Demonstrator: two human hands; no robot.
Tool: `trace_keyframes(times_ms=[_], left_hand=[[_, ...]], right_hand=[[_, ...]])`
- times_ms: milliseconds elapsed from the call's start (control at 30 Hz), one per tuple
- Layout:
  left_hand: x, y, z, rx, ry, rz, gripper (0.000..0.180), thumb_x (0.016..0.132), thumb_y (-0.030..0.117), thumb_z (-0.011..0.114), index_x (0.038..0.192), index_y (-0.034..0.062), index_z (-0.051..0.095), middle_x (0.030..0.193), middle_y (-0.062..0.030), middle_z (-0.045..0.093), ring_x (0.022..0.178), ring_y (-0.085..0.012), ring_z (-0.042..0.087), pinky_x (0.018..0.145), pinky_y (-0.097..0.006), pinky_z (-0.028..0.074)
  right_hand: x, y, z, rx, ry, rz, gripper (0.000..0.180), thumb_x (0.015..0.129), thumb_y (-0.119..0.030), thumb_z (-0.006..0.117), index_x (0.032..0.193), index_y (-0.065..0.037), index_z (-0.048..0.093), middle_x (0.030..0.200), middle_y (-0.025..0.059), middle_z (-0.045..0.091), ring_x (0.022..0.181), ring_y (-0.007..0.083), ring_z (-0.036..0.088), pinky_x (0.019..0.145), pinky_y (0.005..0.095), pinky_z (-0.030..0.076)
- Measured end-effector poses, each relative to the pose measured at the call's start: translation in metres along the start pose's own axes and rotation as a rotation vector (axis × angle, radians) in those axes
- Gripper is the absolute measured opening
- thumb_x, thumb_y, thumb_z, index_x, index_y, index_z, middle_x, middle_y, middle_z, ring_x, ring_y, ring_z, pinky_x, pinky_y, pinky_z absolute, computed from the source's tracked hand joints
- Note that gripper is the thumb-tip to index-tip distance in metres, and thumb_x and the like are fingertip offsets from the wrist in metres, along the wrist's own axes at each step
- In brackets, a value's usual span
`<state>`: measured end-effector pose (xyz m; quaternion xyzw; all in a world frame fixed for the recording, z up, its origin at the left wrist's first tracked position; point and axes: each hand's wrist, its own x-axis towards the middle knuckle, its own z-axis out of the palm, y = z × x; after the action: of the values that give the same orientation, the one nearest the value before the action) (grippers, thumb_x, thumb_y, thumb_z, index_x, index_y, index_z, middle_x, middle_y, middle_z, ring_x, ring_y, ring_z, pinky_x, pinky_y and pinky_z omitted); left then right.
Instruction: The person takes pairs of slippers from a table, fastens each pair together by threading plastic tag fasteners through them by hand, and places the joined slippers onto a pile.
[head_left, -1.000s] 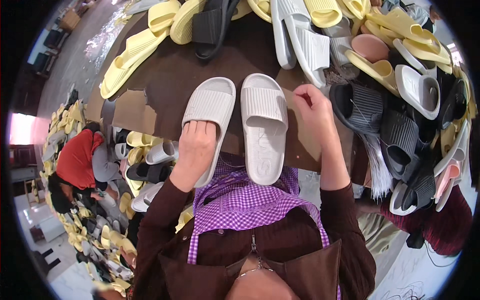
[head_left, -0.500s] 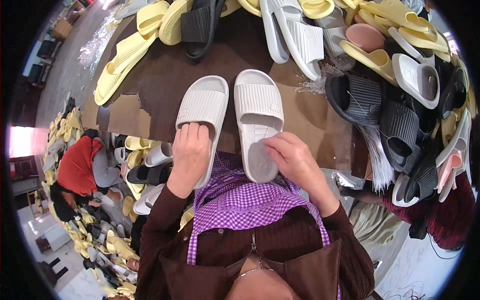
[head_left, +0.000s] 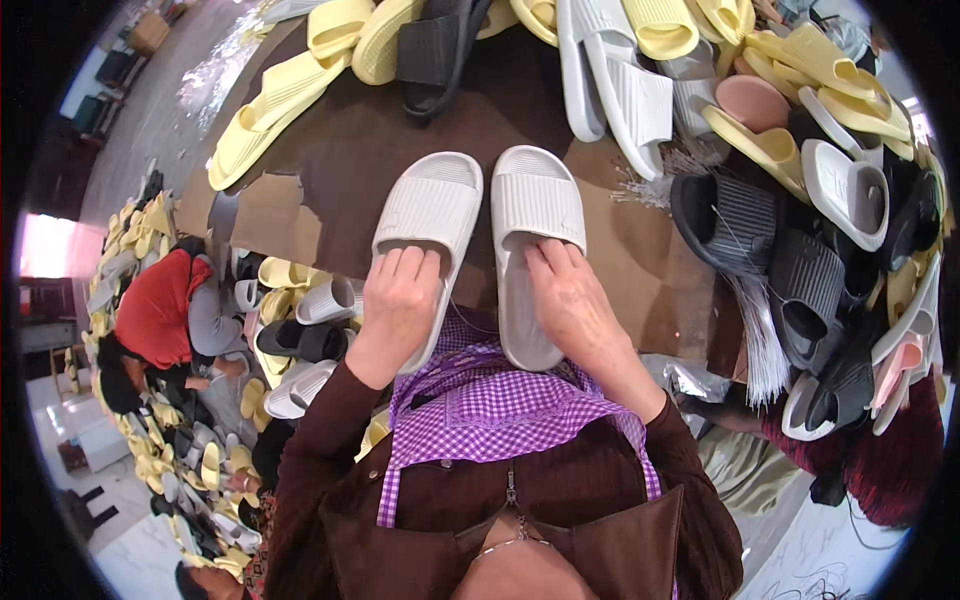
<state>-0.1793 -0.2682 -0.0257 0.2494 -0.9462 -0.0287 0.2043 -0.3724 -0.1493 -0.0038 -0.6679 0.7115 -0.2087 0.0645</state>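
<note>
Two off-white slippers with ribbed straps lie side by side at the table's near edge, toes pointing away from me. My left hand [head_left: 401,308] has its fingers curled into the foot opening of the left slipper [head_left: 430,208], gripping it by the strap. Likewise, my right hand [head_left: 578,300] reaches into the right slipper [head_left: 538,205], fingers bent down under the strap's rear edge. The fingertips of both hands are hidden inside. A thin dark thread [head_left: 468,318] curves beside the left slipper's heel, over my purple checked apron [head_left: 510,400].
Yellow slippers [head_left: 275,105] and a black slipper [head_left: 432,65] lie along the brown table's [head_left: 350,110] far side. White slippers [head_left: 630,90], black slippers [head_left: 735,215] and a bundle of white ties [head_left: 760,340] are at right. A person in red [head_left: 165,315] bends among slippers on the left.
My right hand has moved from beside the right slipper's heel forward into its foot opening. My left hand stays in the left slipper. The whole view has shifted slightly.
</note>
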Motion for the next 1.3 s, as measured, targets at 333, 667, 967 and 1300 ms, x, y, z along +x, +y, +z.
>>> trace_keyframes(times_ms=[333, 667, 967, 1300], left_hand=[[0.005, 0.000, 0.003, -0.046, -0.019, 0.006, 0.020, 0.075, 0.007, 0.052, 0.093, -0.0009, 0.057, 0.094, -0.0144, 0.053, 0.086, -0.0288, 0.051, 0.078, -0.038, 0.041], [0.025, -0.015, 0.004, -0.233, -0.264, -0.057, 0.014, 0.076, 0.008, 0.051, 0.080, -0.0034, 0.057, 0.080, -0.0227, 0.058, 0.075, -0.0378, 0.056, 0.070, -0.045, 0.045], [0.031, -0.024, 0.014, -0.316, -0.325, -0.028, 0.013, 0.075, 0.008, 0.050, 0.074, -0.0031, 0.057, 0.074, -0.0222, 0.058, 0.069, -0.0375, 0.057, 0.066, -0.046, 0.047], [0.029, -0.028, 0.020, -0.270, -0.291, 0.068, 0.013, 0.074, 0.007, 0.050, 0.075, -0.0027, 0.059, 0.073, -0.0202, 0.058, 0.067, -0.0356, 0.058, 0.061, -0.044, 0.047]], right_hand=[[-0.003, -0.008, 0.002, -0.082, -0.013, 0.028, 0.041, 0.077, -0.002, 0.050, 0.116, 0.009, 0.050, 0.109, 0.0186, 0.051, 0.098, 0.0341, 0.050, 0.085, 0.0407, 0.042], [0.001, -0.005, 0.014, -0.184, -0.009, 0.053, 0.047, 0.077, -0.006, 0.053, 0.121, 0.008, 0.048, 0.114, 0.0186, 0.050, 0.102, 0.0345, 0.048, 0.088, 0.0425, 0.039], [0.009, -0.004, 0.022, -0.171, 0.022, 0.065, 0.049, 0.080, -0.011, 0.056, 0.124, 0.008, 0.045, 0.114, 0.0193, 0.051, 0.106, 0.0342, 0.049, 0.091, 0.0429, 0.039], [0.000, -0.009, 0.006, -0.122, 0.035, 0.034, 0.045, 0.080, -0.006, 0.054, 0.124, 0.004, 0.046, 0.114, 0.0203, 0.052, 0.107, 0.0355, 0.050, 0.093, 0.0425, 0.040]])
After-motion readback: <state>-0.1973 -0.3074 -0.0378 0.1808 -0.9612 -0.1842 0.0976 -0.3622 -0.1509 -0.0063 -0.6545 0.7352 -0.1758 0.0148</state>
